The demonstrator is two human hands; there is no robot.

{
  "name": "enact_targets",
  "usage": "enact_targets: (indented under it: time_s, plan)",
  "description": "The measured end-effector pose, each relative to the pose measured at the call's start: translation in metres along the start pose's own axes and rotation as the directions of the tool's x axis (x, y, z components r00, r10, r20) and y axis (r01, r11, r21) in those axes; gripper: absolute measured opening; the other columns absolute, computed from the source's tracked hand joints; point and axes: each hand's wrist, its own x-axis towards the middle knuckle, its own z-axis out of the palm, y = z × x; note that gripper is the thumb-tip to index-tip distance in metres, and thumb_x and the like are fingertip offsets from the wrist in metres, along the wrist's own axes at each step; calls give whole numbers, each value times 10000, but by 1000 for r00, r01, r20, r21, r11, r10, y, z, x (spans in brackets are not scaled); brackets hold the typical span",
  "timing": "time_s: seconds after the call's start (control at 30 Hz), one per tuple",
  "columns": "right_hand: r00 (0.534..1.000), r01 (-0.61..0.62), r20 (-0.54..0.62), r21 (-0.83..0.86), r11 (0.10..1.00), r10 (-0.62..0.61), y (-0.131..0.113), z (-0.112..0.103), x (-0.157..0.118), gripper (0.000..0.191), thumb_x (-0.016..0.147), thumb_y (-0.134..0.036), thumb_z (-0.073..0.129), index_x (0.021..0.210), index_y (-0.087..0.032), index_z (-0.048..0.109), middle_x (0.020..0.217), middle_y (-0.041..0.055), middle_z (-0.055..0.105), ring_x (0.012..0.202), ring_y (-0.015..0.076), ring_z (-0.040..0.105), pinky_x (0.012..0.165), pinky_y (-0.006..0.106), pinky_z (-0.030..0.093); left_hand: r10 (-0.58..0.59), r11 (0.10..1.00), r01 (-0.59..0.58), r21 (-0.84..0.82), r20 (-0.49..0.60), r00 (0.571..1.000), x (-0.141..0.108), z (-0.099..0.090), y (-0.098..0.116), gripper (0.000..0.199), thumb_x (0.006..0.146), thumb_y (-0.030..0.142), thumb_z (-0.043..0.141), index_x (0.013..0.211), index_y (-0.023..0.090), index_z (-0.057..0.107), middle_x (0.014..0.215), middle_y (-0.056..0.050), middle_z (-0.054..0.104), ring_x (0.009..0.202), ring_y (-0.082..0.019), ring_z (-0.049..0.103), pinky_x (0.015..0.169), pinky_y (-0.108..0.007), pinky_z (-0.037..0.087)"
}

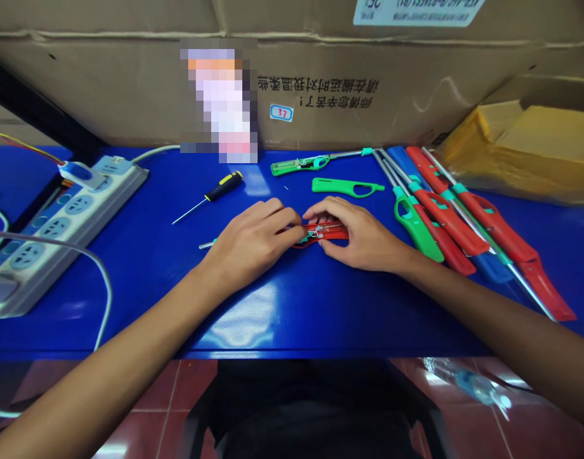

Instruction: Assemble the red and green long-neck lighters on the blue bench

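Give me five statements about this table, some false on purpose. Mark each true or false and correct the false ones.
1. The left hand and right hand both grip a red lighter. True.
2. The screwdriver has a red handle. False: the screwdriver has a yellow and black handle.
3. The power strip lies right of the hands. False: the power strip lies left of them.
4. A green lighter handle lies beyond the hands. True.
5. A cardboard box stands behind the blue table. True.

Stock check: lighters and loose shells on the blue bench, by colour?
Red utility lighters: 4, one between the left hand and right hand; overlap may hide more
Green utility lighters: 2
Green lighter shell: 1
Blue utility lighter: 1
Total: 8
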Motion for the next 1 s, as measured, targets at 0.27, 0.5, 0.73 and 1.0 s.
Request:
enact_targets:
  time_s: [0.27, 0.5, 0.73, 1.0]
  plan:
    - [999, 43, -14, -14, 999, -43, 0, 0, 0, 358, 913, -105, 677, 1234, -261, 685, 1247, 86, 765, 1192, 299, 739, 1068, 487, 600, -20, 1000, 19, -24, -31, 999, -2, 2, -6, 249, 1191, 238, 538, 1086, 217, 763, 1084, -59, 806, 931, -213, 659, 824, -368, 567]
    - [999, 36, 18, 12, 999, -36, 1, 2, 0, 324, 934, -130, 685, 1225, -273, 691, 1250, 77, 762, 1185, 297, 740, 1072, 480, 597, -18, 993, 8, -117, -82, 996, -5, 7, -11, 235, 1171, 204, 581, 1084, 244, 795, 1109, -34, 832, 916, -186, 685, 805, -348, 572]
    - [999, 39, 33, 14, 999, -39, 2, 2, 1, 310, 944, -118, 675, 1217, -265, 678, 1235, 78, 740, 1181, 287, 734, 1060, 462, 596, 14, 995, -23, -100, -98, 995, -5, 10, -12, 255, 1170, 175, 567, 1039, 216, 781, 1087, -29, 827, 913, -175, 678, 796, -329, 583]
    - [996, 80, 31, -11, 997, -80, 5, 4, 0, 338, 946, -111, 686, 1243, -272, 677, 1232, 76, 727, 1193, 293, 721, 1058, 459, 589, 65, 997, -71, -33, -143, 988, -4, 13, -11, 234, 1157, 134, 581, 1042, 192, 777, 1070, -24, 811, 870, -159, 663, 723, -293, 534]
